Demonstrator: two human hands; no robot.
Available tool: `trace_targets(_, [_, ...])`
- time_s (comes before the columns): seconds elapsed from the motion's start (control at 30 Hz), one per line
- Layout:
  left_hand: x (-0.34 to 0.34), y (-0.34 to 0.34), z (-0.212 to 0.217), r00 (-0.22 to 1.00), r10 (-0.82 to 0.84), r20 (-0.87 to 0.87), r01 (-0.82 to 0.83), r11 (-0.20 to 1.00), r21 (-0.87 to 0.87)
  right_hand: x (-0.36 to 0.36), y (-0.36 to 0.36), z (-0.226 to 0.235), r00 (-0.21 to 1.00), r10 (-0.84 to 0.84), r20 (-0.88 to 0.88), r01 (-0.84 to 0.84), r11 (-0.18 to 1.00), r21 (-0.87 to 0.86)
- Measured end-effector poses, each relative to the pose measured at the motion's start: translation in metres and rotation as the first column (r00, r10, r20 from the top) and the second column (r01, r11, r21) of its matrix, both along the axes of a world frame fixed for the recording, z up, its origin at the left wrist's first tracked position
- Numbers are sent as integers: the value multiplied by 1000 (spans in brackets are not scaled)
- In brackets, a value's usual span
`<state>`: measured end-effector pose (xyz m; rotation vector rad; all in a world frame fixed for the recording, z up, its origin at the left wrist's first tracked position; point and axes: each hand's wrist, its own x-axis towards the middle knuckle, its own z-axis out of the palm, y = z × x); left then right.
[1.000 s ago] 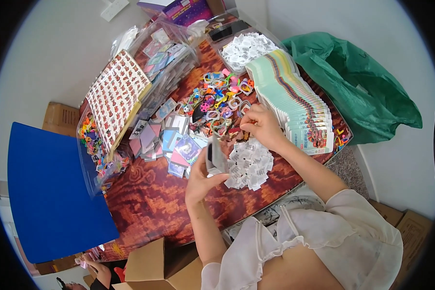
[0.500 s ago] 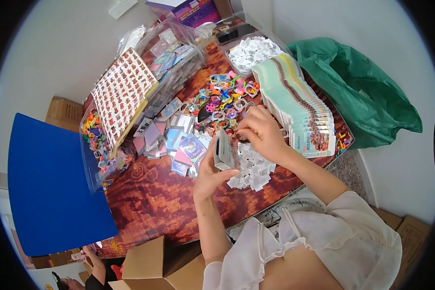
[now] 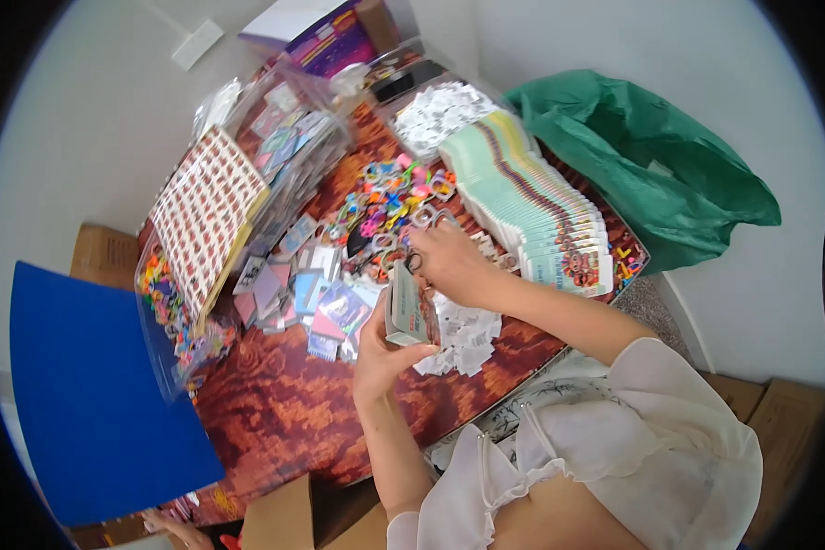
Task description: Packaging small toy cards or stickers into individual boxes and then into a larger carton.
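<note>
My left hand (image 3: 382,356) is wrapped round a small pale green printed carton (image 3: 405,310), tilted with its top end up. Close above that end, my right hand (image 3: 454,264) pinches a small dark ring-shaped trinket (image 3: 414,263); its far side is hidden by the fingers. Under and beside the carton lies a heap of small white printed paper slips (image 3: 467,335). A pile of colourful plastic trinkets (image 3: 385,206) spreads beyond my hands. Left of the carton are loose flat cards and little packets (image 3: 325,307) in pink, blue and grey.
A long fanned row of matching cartons (image 3: 532,211) stands on the right, beside a green plastic bag (image 3: 651,174). A clear bin of white slips (image 3: 445,115) is at the back. Sticker sheets (image 3: 211,206) rest on clear bins at left, near a blue panel (image 3: 101,394). Another person's hand (image 3: 179,530) shows lower left.
My right hand has brought the dark ring-shaped trinket from beside the carton to its upper end. The whole view has shifted, so the table sits slightly more to the left.
</note>
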<state>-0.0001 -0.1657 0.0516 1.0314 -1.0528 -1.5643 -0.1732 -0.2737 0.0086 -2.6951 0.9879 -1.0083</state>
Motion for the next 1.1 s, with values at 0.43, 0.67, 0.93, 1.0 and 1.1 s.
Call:
trace_targets(0.43, [24,-37,-2,937,156,314,-153,988,-32,-165,80,53,895,-430,-119,446,860,249])
trace_targets(0.67, [5,6,9,898,316,307,-279,947,-159,-161,56,35,895,-329,-302,407,880,247])
trace_targets(0.93, [17,115,-22,717,594,367,-573,800,-177,-95,80,30,998,-14,-58,45,817,575])
trace_targets(1.0, [14,128,-29,710,594,377,-602,790,-111,-82,82,12,1000,-16,-25,27,815,579])
trace_targets(1.1, [14,139,-40,692,611,384,-639,766,-66,-65,71,-3,990,-96,-100,134,846,517])
